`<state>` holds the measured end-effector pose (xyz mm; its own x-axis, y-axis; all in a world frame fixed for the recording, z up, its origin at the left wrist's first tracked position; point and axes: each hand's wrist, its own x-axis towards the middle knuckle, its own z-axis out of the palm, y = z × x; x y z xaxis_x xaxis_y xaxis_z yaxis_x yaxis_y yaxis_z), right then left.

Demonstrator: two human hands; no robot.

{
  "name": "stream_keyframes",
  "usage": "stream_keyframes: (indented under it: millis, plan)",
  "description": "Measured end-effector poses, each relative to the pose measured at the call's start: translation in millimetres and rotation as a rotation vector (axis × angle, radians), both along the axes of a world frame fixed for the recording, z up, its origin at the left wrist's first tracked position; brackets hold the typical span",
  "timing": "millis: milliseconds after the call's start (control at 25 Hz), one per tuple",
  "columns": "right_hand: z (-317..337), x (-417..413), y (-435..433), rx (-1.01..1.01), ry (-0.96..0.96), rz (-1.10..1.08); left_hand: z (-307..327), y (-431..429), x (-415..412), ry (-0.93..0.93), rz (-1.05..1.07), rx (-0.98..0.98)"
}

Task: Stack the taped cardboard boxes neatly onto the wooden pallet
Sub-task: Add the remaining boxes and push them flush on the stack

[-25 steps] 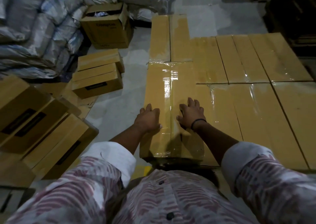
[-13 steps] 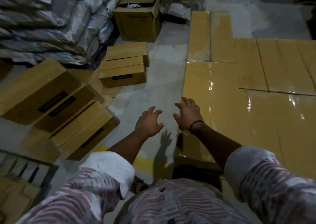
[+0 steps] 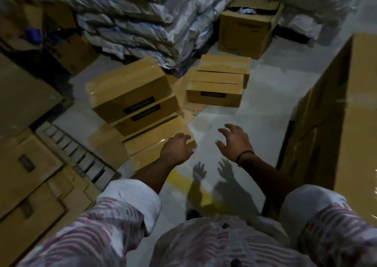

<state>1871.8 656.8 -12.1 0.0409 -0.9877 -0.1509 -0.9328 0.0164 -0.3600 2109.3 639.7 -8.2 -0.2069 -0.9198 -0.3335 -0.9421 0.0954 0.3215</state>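
A second ago both hands lay flat on the taped top of the stack [image 3: 346,123]. Half a second ago they had lifted off it, and now my view has swung left. The stack has slid to 3 o'clock and shows me mostly its tall shaded side, while the loose boxes that sat at the left edge have come toward the middle. The floor [image 3: 216,119] is pale grey concrete with a yellow line [image 3: 183,183] across it at 6 o'clock, and both hands throw spread-fingered shadows [image 3: 200,170] on it. A pile [image 3: 130,95] of taped boxes lies askew at 10 o'clock, a lower pair [image 3: 216,87] sits just beside it at 12, and an open box [image 3: 246,28] stands behind that at 1. Grey-white sacks [image 3: 142,15] are heaped along the back from 11 to 12. More boxes [image 3: 30,175] fill 8 o'clock, with a slatted frame [image 3: 75,154] between them and the pile. Everything is dim and smeared by motion. The left hand [image 3: 176,150] reaches forward palm down, fingers loosely curled and holding nothing, over the near corner of the pile's lowest box; I cannot tell whether it touches. The right hand [image 3: 236,142], a dark band [image 3: 244,154] on its wrist, hangs over bare floor with fingers spread wide, gripping nothing, well apart from the stack.
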Motion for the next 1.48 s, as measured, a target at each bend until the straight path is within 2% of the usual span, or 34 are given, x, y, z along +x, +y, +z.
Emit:
stream_keyframes:
  millis: [240,440,560,800,1120,1280,1480]
  plan:
    - [4.5,67.0,-46.9,0.043,0.033,0.185,-17.9,-8.0,75.6,0.084,0.204,0.002]
    - [-3.9,71.1,-85.7,0.061,0.043,0.252,-39.0,-15.2,84.8,0.116,0.308,0.091]
    - [-19.6,59.0,-115.2,0.069,0.008,0.246,-53.3,-34.6,72.4,0.084,0.287,0.121]
    - [-51.8,0.1,-215.1,0.038,-0.036,0.264,-61.0,-151.6,1.8,0.074,0.241,0.147]
    - [-29.7,-168.5,-406.8,-0.023,0.001,0.208,-32.6,-361.5,-179.8,0.203,0.208,0.082]
    - [-20.9,-226.6,-476.4,0.029,0.002,0.155,-24.7,-426.6,-248.5,0.306,0.261,0.087]
    - [-28.2,-267.0,-546.3,0.107,-0.021,0.13,-42.0,-496.0,-282.3,0.302,0.285,0.182]
